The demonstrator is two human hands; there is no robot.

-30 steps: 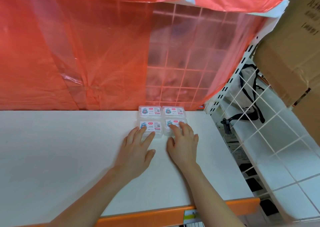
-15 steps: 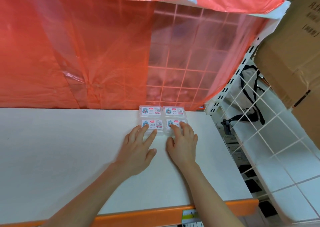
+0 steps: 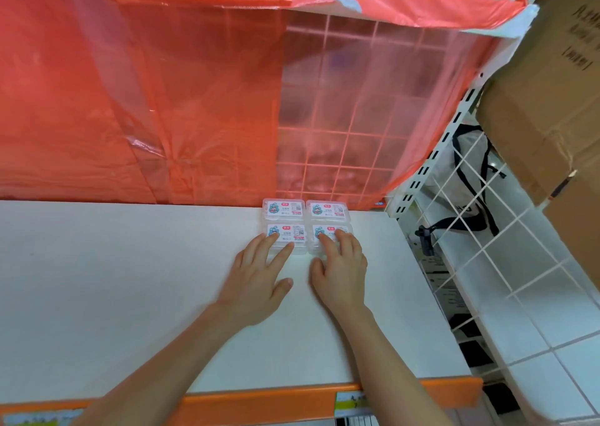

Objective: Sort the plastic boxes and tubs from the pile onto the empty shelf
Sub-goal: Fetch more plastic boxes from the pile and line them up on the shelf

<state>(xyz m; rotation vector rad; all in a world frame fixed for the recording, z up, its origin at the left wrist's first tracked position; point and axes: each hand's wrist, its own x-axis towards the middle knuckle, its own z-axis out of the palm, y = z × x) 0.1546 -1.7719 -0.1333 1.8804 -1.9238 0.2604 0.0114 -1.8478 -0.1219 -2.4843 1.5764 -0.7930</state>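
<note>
Clear boxes [image 3: 284,209] sit 2x2, touching, at shelf [image 3: 130,279] back. Left hand [image 3: 256,279], fingers straight and spread, presses front-left box [image 3: 289,233]; right hand [image 3: 341,270] likewise on front-right box [image 3: 330,229]. Labels [image 3: 328,209] cover lids; contents can't tell.

This looks like a shop, or the store room of one. The white shelf [image 3: 130,296] has an orange front strip [image 3: 259,403] with little paper tags [image 3: 349,401] stuck on it, like price tags. A white metal post [image 3: 431,166] full of slots holds the shelf up, with a wire grid [image 3: 487,247] beside it. Four small clear boxes [image 3: 284,209] with the same sticker and bar code sit in neat rows. Big brown cardboard boxes [image 3: 545,101] are stacked on the right.
</note>
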